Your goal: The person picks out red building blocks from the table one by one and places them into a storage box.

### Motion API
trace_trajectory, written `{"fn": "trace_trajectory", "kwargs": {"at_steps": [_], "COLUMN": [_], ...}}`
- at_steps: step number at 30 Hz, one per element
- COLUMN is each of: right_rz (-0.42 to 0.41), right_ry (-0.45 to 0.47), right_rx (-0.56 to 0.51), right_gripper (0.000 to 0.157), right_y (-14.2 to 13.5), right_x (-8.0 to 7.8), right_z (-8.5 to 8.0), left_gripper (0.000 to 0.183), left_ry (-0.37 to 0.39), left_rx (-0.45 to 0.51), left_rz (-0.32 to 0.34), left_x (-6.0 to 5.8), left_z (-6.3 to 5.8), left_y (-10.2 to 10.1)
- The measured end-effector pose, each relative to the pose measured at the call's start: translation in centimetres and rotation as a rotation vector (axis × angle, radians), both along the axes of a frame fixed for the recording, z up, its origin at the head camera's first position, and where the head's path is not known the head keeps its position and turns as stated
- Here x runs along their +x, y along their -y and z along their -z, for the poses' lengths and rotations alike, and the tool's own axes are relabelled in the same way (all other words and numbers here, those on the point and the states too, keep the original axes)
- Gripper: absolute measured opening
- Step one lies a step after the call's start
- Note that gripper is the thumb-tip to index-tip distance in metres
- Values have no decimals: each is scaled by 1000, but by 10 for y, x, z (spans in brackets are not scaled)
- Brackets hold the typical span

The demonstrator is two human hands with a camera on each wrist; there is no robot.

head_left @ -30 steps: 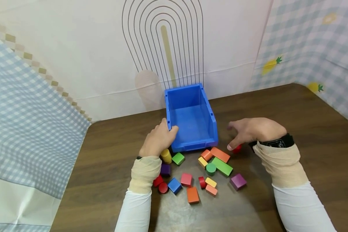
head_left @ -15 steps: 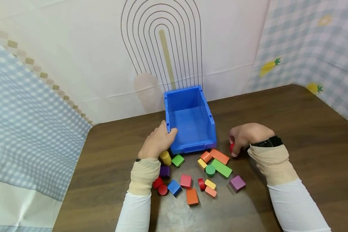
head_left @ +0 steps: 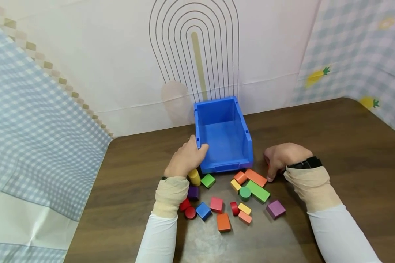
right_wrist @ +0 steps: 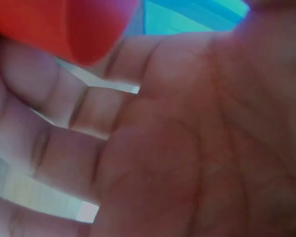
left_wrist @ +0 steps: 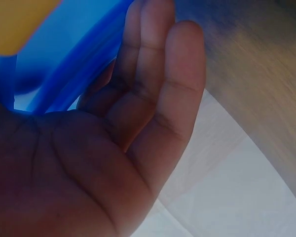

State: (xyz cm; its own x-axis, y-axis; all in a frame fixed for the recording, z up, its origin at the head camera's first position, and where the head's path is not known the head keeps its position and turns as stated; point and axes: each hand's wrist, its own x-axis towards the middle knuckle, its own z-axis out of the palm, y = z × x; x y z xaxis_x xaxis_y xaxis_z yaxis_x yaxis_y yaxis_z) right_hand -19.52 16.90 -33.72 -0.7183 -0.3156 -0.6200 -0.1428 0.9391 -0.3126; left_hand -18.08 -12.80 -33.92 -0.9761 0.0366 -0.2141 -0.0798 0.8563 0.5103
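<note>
At the middle of the table, a blue plastic bin point(head_left: 248, 146) stands with its low front toward me. My left hand point(head_left: 185, 157) grips the bin's left wall, thumb over the rim; in the left wrist view several fingers lie along the outside of the blue wall. Just below that hand stands a yellow cylinder point(head_left: 194, 177). To the right of the bin, my right hand point(head_left: 287, 156) is low over the table with fingers curled round a red block point(right_wrist: 54, 24) with a rounded end. Seen from the head, the hand hides most of that block.
Several coloured blocks lie in front of the bin, among them a long green block point(head_left: 258, 191), an orange block point(head_left: 256, 177), a purple cube point(head_left: 275, 209) and a blue cube point(head_left: 203, 211). A patterned cloth wall point(head_left: 125, 65) rises behind the table point(head_left: 332, 135).
My right hand has come down to the red block and its fingers have closed round it. The left hand has stayed on the bin's wall. The head view has shifted slightly.
</note>
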Motion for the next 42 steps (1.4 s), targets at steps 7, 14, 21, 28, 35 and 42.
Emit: {"fn": "trace_trajectory", "kwargs": {"at_steps": [7,14,21,28,35,42], "right_rz": [0,-16,31,7,-23,-86], "right_ry": [23,15,22,50,21,-4], "right_rx": [-2,11,-4,-35,-92,-71], "right_gripper": [29,28,40,40,22,15], "right_y": [-2,2,2,-5,-3,5], "right_x": [0,-2,-5,-10,-7,-1], "right_z": [7,7,5,6,-6,-13], "left_gripper": [82,83,82,81,80,80], "left_ry": [-17,-28,-23,-34,-26,-29], "left_rx": [9,3,-1,21,6,14], "left_rz": [21,-4,-16,-1,-9,3], "left_x": [-2,0,0,-1,-2,-1], "left_z": [3,3,0,0,0,3], "left_y": [-3,1,4,1,2,1]}}
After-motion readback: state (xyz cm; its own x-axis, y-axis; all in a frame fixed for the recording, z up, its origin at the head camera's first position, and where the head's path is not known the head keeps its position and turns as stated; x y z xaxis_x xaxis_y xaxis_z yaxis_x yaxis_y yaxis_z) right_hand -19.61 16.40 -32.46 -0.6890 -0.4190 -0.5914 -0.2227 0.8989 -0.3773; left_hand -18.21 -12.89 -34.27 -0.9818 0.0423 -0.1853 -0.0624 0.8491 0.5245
